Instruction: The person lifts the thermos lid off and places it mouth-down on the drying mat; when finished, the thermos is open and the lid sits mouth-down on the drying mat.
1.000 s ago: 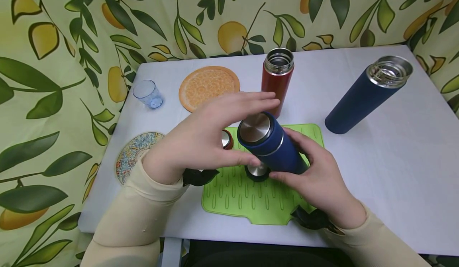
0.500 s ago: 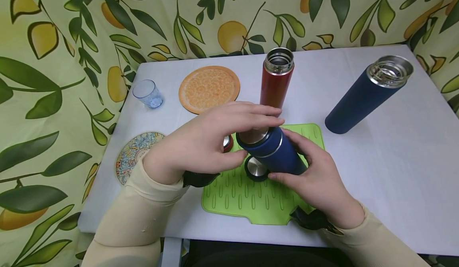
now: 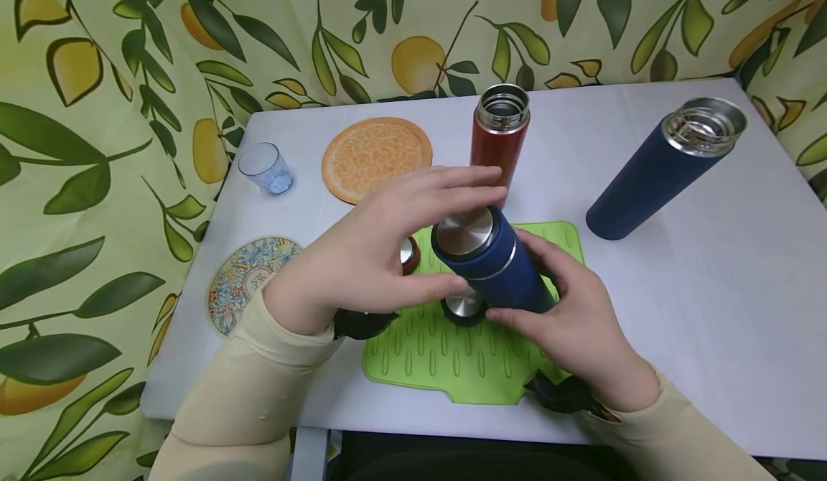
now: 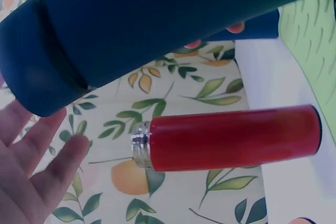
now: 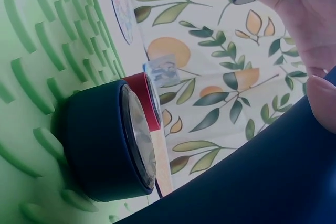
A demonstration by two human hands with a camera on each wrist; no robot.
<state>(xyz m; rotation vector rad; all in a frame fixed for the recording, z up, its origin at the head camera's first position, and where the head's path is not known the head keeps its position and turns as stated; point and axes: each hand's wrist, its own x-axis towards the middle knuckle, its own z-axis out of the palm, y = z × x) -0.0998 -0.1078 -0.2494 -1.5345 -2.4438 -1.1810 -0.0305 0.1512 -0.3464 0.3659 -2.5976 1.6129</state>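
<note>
A blue thermos (image 3: pixel 520 280) with a steel-topped lid (image 3: pixel 466 231) on it leans toward the left, above the green mat (image 3: pixel 426 366). My right hand (image 3: pixel 571 316) grips the body low down, thumb in front. My left hand (image 3: pixel 368 255) is spread around the lid, fingers extended over its far side and thumb by its near side. In the left wrist view its fingertips are at the lid's edge (image 4: pixel 44 61); contact is hard to tell. On the mat lie a dark blue lid (image 5: pixel 105 142) and a red lid (image 5: pixel 142 95), the latter partly hidden by my left hand in the head view.
An uncapped red thermos (image 3: pixel 497 151) stands behind the mat, and a taller uncapped navy thermos (image 3: pixel 652 179) is at the right. Toward the left are a blue glass (image 3: pixel 266 169), a round orange mat (image 3: pixel 376 158) and a patterned round coaster (image 3: pixel 242 280).
My left hand dipped over the lid half a second ago, then rose and spread, uncovering more of the lid's top. The blue thermos shifted slightly; my right hand keeps its grip.
</note>
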